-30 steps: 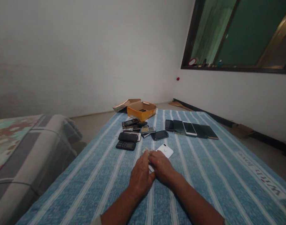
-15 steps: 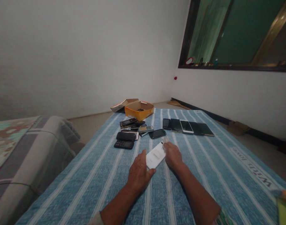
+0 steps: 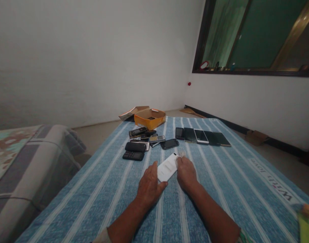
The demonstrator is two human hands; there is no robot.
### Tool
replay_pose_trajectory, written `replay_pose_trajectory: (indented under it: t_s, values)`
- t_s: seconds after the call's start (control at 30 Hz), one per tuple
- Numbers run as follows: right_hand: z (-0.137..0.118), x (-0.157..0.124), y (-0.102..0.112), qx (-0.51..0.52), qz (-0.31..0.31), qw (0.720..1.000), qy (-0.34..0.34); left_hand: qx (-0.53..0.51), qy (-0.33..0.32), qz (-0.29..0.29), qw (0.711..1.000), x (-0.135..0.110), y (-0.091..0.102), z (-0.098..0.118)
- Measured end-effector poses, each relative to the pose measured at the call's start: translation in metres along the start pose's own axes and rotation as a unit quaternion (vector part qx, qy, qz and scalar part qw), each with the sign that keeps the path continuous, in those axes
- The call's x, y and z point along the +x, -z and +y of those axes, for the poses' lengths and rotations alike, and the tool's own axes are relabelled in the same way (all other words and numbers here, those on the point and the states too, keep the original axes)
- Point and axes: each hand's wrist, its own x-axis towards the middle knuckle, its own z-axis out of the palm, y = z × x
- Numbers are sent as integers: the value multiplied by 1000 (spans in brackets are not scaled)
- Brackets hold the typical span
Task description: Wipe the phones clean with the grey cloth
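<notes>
A white smartphone (image 3: 167, 167) lies tilted in front of me, its back with the camera facing up. My left hand (image 3: 150, 182) grips its near left end between thumb and fingers. At the far right corner of the phone, my right hand (image 3: 187, 171) is closed on a crumpled whitish piece (image 3: 181, 154), thin like tissue or film, pressed near the phone's camera. Just beyond lie a black smartphone (image 3: 170, 144) and a pile of older phones, among them a keypad phone (image 3: 157, 138) and a black slider phone (image 3: 133, 155).
Several phones (image 3: 201, 136) lie side by side in a row at the right. An open orange box (image 3: 149, 120) with its lid (image 3: 134, 113) stands at the far end of the striped blue cloth (image 3: 124, 199). A covered bed or seat (image 3: 50, 158) is on the left.
My right hand has shifted very slightly at the phone's corner with the whitish piece. The phone and my left hand stay nearly in place.
</notes>
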Motion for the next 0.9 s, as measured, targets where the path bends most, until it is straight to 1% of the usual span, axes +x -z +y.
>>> replay_pose_trajectory:
  t_s: [0.13, 0.27, 0.4, 0.63, 0.77, 0.83, 0.9]
  values:
    - [0, -5, 5, -3, -7, 1000, -19, -4, -2, -3, 1000, 0, 0, 0]
    - [1, -12, 6, 9, -13, 1000, -24, 1, -7, -9, 1000, -1, 1, 0]
    - [-1, -16, 6, 29, -19, 999, -24, 9, -20, -2, 1000, -1, 0, -1]
    - [-12, -34, 7, 78, -46, 996, 13, 4, -44, 29, 999, -1, -6, -5]
    - [-15, -43, 9, 104, -50, 993, 36, 2, -37, 25, 999, -1, -4, -4]
    - [-11, -42, 9, 126, -44, 991, 29, 3, -31, 15, 999, -1, -2, -2]
    - [-3, -37, 8, 147, -22, 989, -2, 4, -26, 6, 1000, -1, 0, -1]
